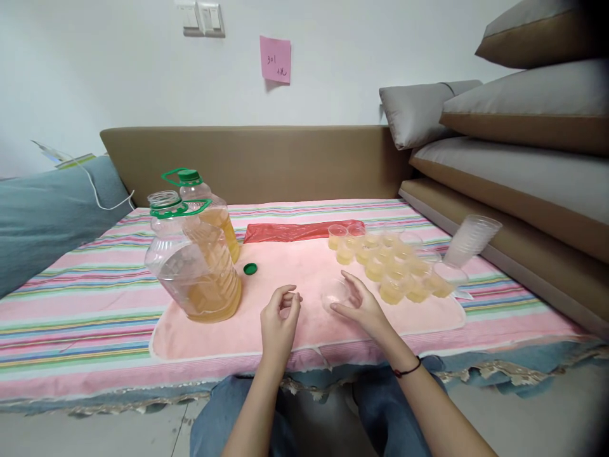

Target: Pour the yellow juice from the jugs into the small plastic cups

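Note:
My right hand [358, 301] has its thumb and fingers around a clear plastic cup [334, 293], which looks empty, over the pink mat [209, 343]. To its left, my left hand [280, 317] hovers with fingers curled and a gap between thumb and fingertips; I see nothing in it. An uncapped clear jug [195, 273] with yellow liquid and a green handle stands left of my hands. Its likely cap, a green cap [250, 269], lies on the mat. Several cups of yellow liquid [393, 289] stand grouped on the right.
A second, capped jug [219, 219] stands behind the first. A tilted stack of clear cups [472, 240] is at the right, near piled cushions [518, 165]. A red plastic strip [285, 232] lies behind the mat. A brown backrest [257, 162] bounds the far side.

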`<action>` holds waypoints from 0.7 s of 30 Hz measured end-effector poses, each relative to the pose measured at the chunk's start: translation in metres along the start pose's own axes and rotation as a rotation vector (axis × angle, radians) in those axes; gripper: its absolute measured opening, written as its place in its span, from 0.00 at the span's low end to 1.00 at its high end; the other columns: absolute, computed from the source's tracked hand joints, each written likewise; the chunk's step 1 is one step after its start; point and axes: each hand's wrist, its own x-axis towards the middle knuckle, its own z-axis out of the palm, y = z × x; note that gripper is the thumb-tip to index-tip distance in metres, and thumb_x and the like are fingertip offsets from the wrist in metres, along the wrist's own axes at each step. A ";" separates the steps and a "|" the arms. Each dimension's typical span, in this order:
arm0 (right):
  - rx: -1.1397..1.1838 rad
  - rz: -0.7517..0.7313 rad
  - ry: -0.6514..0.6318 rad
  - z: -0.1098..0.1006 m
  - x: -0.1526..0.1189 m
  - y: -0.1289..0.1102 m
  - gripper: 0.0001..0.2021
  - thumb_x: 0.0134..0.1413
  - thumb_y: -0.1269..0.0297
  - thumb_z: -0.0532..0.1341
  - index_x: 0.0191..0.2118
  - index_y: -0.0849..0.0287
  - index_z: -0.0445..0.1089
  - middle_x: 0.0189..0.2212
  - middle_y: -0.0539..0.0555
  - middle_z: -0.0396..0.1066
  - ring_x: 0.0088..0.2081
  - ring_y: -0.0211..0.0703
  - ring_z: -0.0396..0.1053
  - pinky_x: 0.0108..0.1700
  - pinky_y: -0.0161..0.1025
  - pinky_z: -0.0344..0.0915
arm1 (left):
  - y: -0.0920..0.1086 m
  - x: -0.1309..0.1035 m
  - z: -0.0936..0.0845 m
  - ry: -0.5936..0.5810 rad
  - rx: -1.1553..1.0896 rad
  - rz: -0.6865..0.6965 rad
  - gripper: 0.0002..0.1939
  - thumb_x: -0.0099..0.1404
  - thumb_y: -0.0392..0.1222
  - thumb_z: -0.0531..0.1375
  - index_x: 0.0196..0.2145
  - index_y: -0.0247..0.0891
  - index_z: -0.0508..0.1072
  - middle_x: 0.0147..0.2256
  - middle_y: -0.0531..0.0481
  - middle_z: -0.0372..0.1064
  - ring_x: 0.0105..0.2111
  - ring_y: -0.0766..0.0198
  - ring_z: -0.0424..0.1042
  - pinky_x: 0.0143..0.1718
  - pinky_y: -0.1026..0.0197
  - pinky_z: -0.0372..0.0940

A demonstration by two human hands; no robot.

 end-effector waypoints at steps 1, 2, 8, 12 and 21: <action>0.007 -0.012 0.007 0.000 -0.001 -0.002 0.40 0.35 0.55 0.73 0.59 0.49 0.63 0.64 0.59 0.57 0.66 0.54 0.54 0.65 0.56 0.53 | 0.000 0.000 -0.001 0.018 0.008 0.014 0.11 0.62 0.47 0.59 0.40 0.38 0.73 0.31 0.49 0.75 0.33 0.61 0.76 0.37 0.59 0.71; 0.005 -0.040 0.024 -0.001 -0.003 -0.005 0.40 0.38 0.54 0.72 0.60 0.50 0.62 0.65 0.59 0.57 0.67 0.53 0.53 0.66 0.56 0.52 | 0.000 0.001 -0.002 0.044 0.019 0.033 0.11 0.62 0.46 0.59 0.40 0.38 0.73 0.32 0.48 0.75 0.34 0.61 0.76 0.39 0.58 0.70; -0.223 -0.392 0.158 -0.001 -0.017 -0.026 0.29 0.54 0.56 0.64 0.61 0.51 0.63 0.65 0.58 0.57 0.67 0.54 0.52 0.67 0.59 0.49 | -0.002 0.002 -0.021 0.349 0.124 0.188 0.10 0.65 0.45 0.57 0.41 0.39 0.72 0.41 0.45 0.73 0.42 0.60 0.72 0.40 0.59 0.67; -0.300 -0.606 0.105 0.020 -0.029 -0.039 0.25 0.56 0.64 0.61 0.60 0.48 0.63 0.61 0.57 0.63 0.63 0.54 0.58 0.65 0.60 0.54 | 0.000 0.002 -0.044 0.674 0.260 0.326 0.11 0.65 0.43 0.58 0.45 0.39 0.69 0.48 0.42 0.66 0.52 0.56 0.65 0.50 0.54 0.63; -0.210 -0.629 -0.173 0.107 -0.033 -0.053 0.27 0.52 0.67 0.63 0.58 0.47 0.61 0.50 0.58 0.67 0.52 0.52 0.67 0.47 0.52 0.71 | -0.008 0.000 -0.094 0.859 0.365 0.275 0.21 0.64 0.44 0.59 0.54 0.40 0.63 0.58 0.38 0.60 0.61 0.52 0.56 0.62 0.43 0.51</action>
